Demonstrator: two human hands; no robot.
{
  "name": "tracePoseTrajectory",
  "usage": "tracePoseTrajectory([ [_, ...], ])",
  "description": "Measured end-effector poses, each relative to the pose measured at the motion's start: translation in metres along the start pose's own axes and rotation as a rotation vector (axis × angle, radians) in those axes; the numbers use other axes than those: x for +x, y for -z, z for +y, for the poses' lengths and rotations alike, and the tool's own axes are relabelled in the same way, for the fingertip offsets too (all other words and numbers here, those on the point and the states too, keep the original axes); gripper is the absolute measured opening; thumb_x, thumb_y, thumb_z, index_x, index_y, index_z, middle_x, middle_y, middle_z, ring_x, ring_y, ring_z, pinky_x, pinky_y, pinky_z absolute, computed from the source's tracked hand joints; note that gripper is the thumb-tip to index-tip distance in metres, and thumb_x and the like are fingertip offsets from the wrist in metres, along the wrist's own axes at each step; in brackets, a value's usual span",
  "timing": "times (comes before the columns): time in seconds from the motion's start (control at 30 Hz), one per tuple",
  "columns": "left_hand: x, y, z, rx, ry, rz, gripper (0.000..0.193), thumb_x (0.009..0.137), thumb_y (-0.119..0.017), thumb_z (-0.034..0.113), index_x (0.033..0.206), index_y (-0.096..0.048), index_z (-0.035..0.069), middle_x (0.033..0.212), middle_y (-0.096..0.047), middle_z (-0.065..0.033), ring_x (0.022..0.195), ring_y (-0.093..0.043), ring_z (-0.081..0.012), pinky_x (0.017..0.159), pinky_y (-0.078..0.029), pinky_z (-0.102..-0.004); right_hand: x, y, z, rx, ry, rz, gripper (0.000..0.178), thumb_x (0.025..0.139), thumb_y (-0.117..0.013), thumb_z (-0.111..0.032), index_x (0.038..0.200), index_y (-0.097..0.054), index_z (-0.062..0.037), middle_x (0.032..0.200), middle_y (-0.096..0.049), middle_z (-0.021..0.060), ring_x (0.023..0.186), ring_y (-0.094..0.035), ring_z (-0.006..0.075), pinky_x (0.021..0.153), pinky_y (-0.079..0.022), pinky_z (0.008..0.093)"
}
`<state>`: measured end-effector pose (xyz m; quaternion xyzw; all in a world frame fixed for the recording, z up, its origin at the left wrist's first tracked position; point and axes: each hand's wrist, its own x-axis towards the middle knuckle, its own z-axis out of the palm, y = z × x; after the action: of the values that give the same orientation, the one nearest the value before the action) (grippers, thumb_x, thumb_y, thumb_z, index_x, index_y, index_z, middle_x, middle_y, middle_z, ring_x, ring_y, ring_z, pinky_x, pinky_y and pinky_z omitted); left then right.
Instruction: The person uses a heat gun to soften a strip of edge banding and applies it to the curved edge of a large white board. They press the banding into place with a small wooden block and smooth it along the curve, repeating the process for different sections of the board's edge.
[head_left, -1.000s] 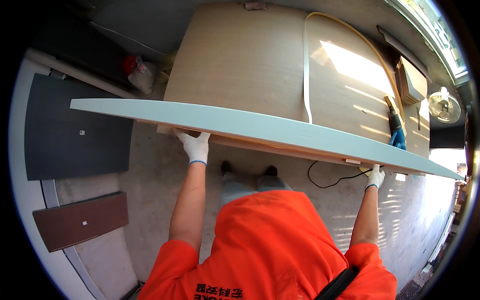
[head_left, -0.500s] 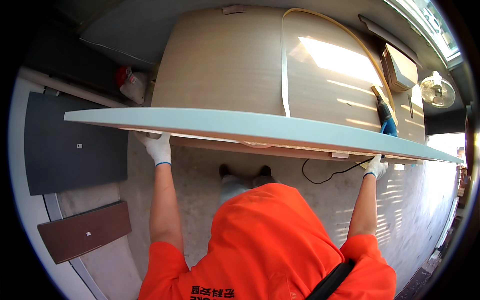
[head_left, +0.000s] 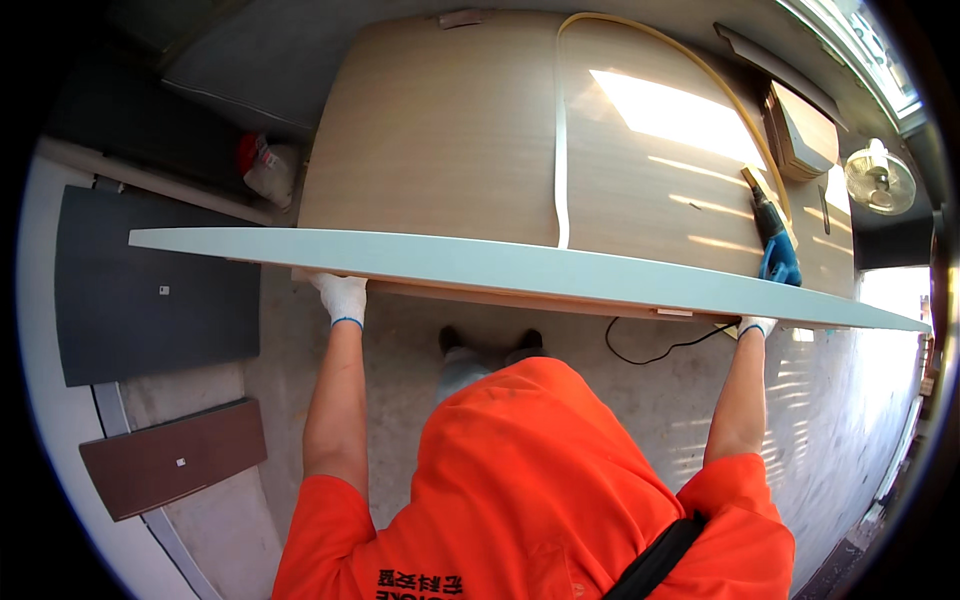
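Worn on the head, as the left one of a side-by-side fisheye pair. Looks steeply down and forward, upright, over the orange shirt (head_left: 545, 470), close to the lens and on the near side of the fingers of left hand (head_left: 342, 299) and right hand (head_left: 757, 326). Sees the pale board (head_left: 540, 265) from above, at middle distance, mostly covering the fingers. Drops farther to the shoes (head_left: 450, 340), between the fingers and nearer the body. Runs on across the tabletop (head_left: 430, 130) beyond the fingers, to the window (head_left: 870, 50) past the right-hand ones. Wide enough to curve the tabletop's edges.
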<state>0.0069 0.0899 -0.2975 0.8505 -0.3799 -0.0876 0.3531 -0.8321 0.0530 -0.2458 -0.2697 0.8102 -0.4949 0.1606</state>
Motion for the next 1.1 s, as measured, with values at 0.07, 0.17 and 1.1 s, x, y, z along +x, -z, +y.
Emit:
tracePoseTrajectory([
  [0.07,-0.002,0.010,-0.017,0.126,-0.049,0.001,0.119,0.076,-0.096,0.022,0.165,-0.022,-0.004,0.165,-0.042,-0.0278,0.149,-0.049,-0.0406,0.124,-0.042,-0.0429,0.013,-0.001,0.006,-0.340,0.135,-0.056,0.066,0.112,-0.051,-0.045,0.166,-0.044,-0.0075,0.160,-0.055,0.0218,0.144,-0.056,0.0357,0.117,-0.047,0.0468],
  [0.17,-0.024,-0.003,0.014,-0.070,0.077,-0.081,0.128,0.075,-0.097,0.019,0.169,-0.014,-0.006,0.167,-0.040,-0.0285,0.153,-0.045,-0.0391,0.128,-0.036,-0.0409,0.018,0.015,0.026,-0.898,0.276,-0.010,0.068,0.112,-0.050,-0.048,0.168,-0.041,-0.0099,0.163,-0.051,0.0251,0.148,-0.052,0.0440,0.120,-0.044,0.0515],
  [1.1,-0.006,0.086,0.053,0.051,0.047,0.220,0.125,0.074,-0.099,0.032,0.171,-0.026,0.002,0.172,-0.037,-0.0238,0.155,-0.044,-0.0388,0.127,-0.040,-0.0451,-0.131,0.048,-0.027,0.755,-0.559,-0.352,0.013,0.098,-0.066,-0.015,0.107,-0.068,-0.0067,0.083,-0.068,0.0061,0.066,-0.067,0.0199,0.055,-0.056,0.0356],
])
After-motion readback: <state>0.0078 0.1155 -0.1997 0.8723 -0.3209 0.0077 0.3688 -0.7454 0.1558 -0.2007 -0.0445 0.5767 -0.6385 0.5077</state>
